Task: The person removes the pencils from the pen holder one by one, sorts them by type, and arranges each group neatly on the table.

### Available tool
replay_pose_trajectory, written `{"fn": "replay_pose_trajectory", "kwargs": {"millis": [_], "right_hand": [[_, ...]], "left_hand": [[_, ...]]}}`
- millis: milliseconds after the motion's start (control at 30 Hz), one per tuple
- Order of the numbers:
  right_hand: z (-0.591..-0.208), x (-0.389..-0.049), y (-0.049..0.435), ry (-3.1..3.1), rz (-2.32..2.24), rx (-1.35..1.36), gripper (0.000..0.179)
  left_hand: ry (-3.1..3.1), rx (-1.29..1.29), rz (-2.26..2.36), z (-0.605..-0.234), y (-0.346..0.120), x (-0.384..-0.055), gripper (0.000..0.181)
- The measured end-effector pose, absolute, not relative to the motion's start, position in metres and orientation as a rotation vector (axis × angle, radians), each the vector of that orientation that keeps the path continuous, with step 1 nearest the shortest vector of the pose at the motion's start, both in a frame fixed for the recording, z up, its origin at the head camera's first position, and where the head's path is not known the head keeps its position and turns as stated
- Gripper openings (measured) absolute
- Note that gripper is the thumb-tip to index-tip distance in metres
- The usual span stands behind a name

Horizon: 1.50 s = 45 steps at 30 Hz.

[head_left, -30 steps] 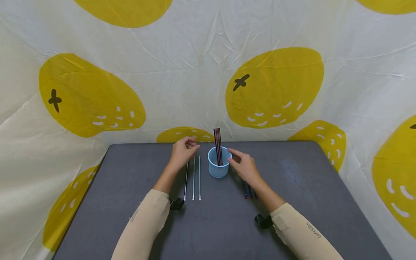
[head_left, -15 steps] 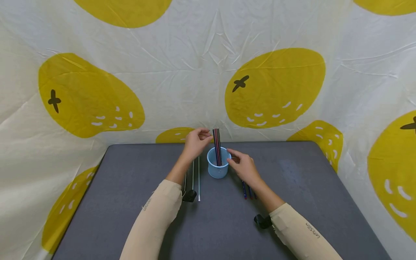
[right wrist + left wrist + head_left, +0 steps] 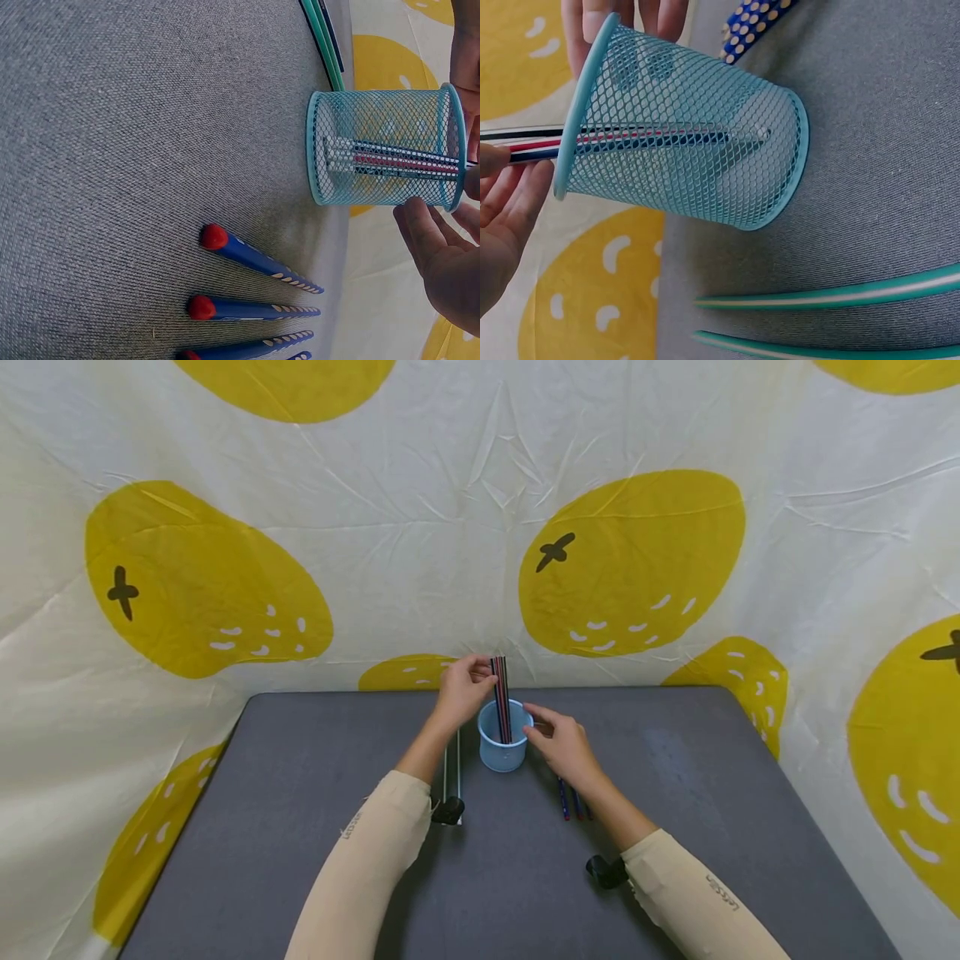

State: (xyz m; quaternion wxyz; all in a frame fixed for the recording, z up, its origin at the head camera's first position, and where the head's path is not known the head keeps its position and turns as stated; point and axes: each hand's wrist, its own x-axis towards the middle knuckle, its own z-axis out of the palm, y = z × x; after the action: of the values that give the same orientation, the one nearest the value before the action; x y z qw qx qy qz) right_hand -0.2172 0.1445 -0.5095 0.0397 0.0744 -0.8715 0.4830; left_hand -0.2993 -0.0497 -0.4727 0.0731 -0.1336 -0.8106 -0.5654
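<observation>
A light-blue mesh pencil cup (image 3: 502, 757) stands upright on the table, with several striped pencils (image 3: 502, 702) in black, red and navy leaning in it. Up at the pencils' top ends, my left hand (image 3: 461, 693) pinches them; in the left wrist view its thumb and fingers (image 3: 526, 196) close on the shafts just above the rim. My right hand (image 3: 567, 748) touches the cup's right side, its fingers and thumb spread and fairly straight. The right wrist view shows a fingertip (image 3: 417, 210) right at the mesh wall (image 3: 382, 112).
Left of the cup lie teal striped pencils (image 3: 832, 298), partly hidden under my left arm. Beneath my right wrist are several blue dotted pencils (image 3: 259, 259) with red ends. The grey table (image 3: 480, 893) ends at a white curtain with yellow fruit shapes (image 3: 633, 560).
My left hand has moved right from above the teal pencils to the top of the pencils in the cup and taken hold there. My right hand stays at the cup.
</observation>
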Motion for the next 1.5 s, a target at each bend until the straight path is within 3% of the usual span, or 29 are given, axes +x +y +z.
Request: {"fn": "replay_pose_trajectory", "kwargs": {"millis": [467, 1500], "right_hand": [[-0.509, -0.211, 0.144, -2.669, 1.461, 0.237, 0.042], [-0.508, -0.214, 0.146, -2.678, 1.467, 0.242, 0.043]], "left_hand": [[-2.415, -0.398, -1.649, -0.464, -0.047, -0.291, 0.019], [-2.312, -0.449, -1.665, -0.390, -0.083, -0.278, 0.030]]}}
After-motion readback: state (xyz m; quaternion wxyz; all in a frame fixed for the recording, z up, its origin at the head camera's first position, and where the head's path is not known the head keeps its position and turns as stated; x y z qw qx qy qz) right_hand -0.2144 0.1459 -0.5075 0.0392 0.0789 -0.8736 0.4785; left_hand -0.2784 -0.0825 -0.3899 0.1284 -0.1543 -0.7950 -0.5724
